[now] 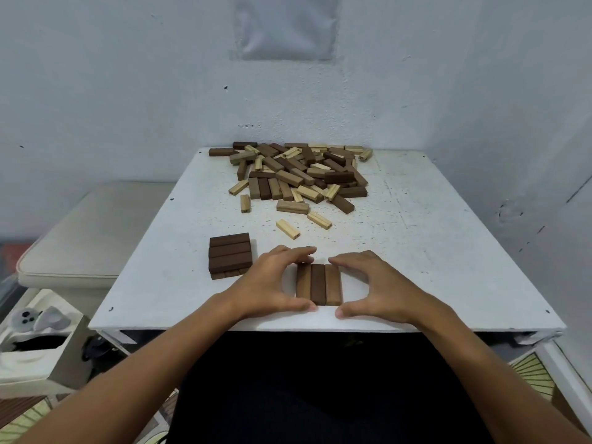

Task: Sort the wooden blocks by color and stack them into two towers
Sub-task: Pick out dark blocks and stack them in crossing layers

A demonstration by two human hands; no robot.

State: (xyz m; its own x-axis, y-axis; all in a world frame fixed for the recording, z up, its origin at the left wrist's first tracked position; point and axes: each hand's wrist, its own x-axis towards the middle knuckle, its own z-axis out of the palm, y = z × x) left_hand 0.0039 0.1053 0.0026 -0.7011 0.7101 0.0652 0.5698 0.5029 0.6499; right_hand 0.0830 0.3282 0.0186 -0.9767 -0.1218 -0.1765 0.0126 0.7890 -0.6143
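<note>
Brown wood, three bars of it, lies side by side as one flat row (318,284) close to the table's near edge, and both hands frame it. The left hand (275,283) curls round the row's left side, fingertips at the far ends of the bars and thumb down at the near end; the right hand (373,285) mirrors it on the right side. Whether the fingers are actually pressing the wood or only poised beside it cannot be told, though they look set to square the row up, and neither hand has lifted anything.

Such blocks should be light, hard and smooth, so they will not bend or crush, but three loose bars will slide apart if taken carelessly. The best hold is probably a squeeze across the long outer faces, or ends pinched between finger and thumb, keeping the row tight as a single layer.

Just to the left, toward the near left corner of the table (448,251), stands a low stack of dark blocks (230,254), its layers crossed, well short of a tower. This row looks meant as its next layer, laid crosswise.

Toward the far edge sits the unsorted heap (298,174) of dark and pale blocks mixed, with a few pale strays (287,229) between heap and hands. No pale tower is begun, so most of the sorting remains.
</note>
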